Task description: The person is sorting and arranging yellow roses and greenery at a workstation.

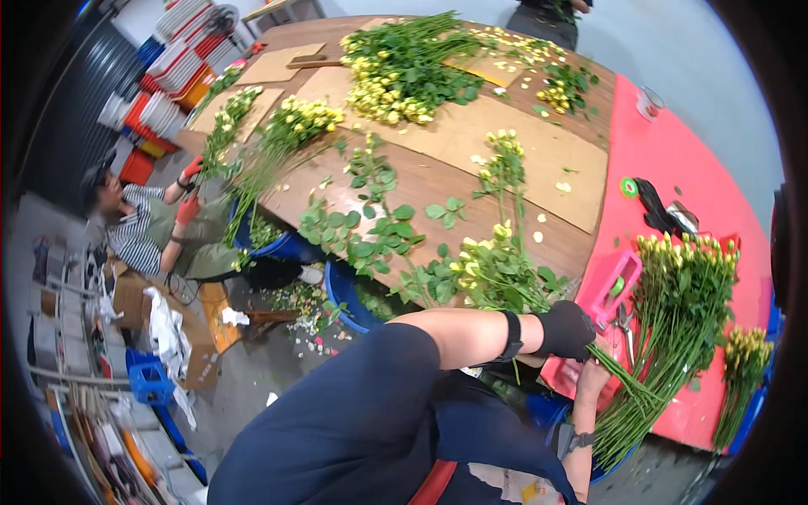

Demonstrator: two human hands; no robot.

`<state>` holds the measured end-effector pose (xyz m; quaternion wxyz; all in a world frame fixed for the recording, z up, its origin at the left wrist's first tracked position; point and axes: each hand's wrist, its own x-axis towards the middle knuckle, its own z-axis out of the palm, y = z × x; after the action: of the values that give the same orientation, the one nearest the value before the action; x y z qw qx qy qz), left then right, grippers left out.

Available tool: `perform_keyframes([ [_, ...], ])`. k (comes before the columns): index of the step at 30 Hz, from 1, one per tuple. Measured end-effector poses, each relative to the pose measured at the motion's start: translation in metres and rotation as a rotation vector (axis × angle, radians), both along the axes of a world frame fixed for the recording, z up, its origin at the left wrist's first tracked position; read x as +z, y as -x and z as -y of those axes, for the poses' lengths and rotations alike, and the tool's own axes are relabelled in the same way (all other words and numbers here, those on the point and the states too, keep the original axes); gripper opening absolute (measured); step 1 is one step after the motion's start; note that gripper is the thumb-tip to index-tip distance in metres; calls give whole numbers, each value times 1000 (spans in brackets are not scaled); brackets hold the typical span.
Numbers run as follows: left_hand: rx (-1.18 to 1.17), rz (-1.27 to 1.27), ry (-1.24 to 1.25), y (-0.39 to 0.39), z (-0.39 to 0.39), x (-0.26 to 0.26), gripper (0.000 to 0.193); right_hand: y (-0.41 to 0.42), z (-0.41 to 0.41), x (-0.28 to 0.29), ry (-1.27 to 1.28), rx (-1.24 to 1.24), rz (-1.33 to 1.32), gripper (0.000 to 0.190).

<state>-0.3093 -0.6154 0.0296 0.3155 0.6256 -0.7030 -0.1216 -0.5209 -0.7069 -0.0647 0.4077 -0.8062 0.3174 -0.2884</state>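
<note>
My left hand (pixel 567 329), in a dark glove, is closed around the stems of a bunch of yellow roses (pixel 499 271). The flower heads point away to the left over the wooden table, and the green stems come out on the right. At those stems, just below the glove, my bare right hand (pixel 593 374) grips the bunch. Right beside my hands lie a pink tape dispenser (pixel 611 287) and a pair of pruning shears (pixel 625 327). A larger pile of yellow roses with long stems (pixel 675 309) rests on the pink table cover (pixel 707 183).
Loose leafy stems (pixel 385 233) lie on the wooden table (pixel 410 170), near blue bins (pixel 346 297) below its edge. Farther off is a big rose heap (pixel 404 76). A co-worker (pixel 151 214) with orange gloves sits at left, handling stems. Another person (pixel 544 22) stands beyond the table.
</note>
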Motion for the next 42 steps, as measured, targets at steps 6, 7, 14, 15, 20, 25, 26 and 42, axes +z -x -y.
perform_keyframes([
  [6, 146, 286, -93, -16, -4, -46, 17, -11, -22, 17, -470, -62, -111, 16],
  [7, 173, 301, -86, -20, -13, -51, 18, -19, -35, 44, -680, -32, -49, 16],
  [14, 110, 113, -337, -27, -65, 5, 49, -41, -61, 135, -1157, -28, 184, 35],
  [15, 111, 52, -390, -30, -69, 13, 56, -41, -64, 145, -1127, 8, 213, 37],
  [20, -255, -476, -652, -41, -75, 59, 54, -6, -64, 109, -414, 82, -32, 22],
  [25, -435, -908, -763, -11, -87, 83, 42, -16, -55, 96, 65, 424, 108, 23],
  [26, -393, -952, -803, -5, -89, 85, 40, -11, -53, 93, 1, 450, 59, 21],
  [42, -51, 455, -231, 82, -41, 83, 42, 106, -58, 197, 395, 63, -160, 35],
])
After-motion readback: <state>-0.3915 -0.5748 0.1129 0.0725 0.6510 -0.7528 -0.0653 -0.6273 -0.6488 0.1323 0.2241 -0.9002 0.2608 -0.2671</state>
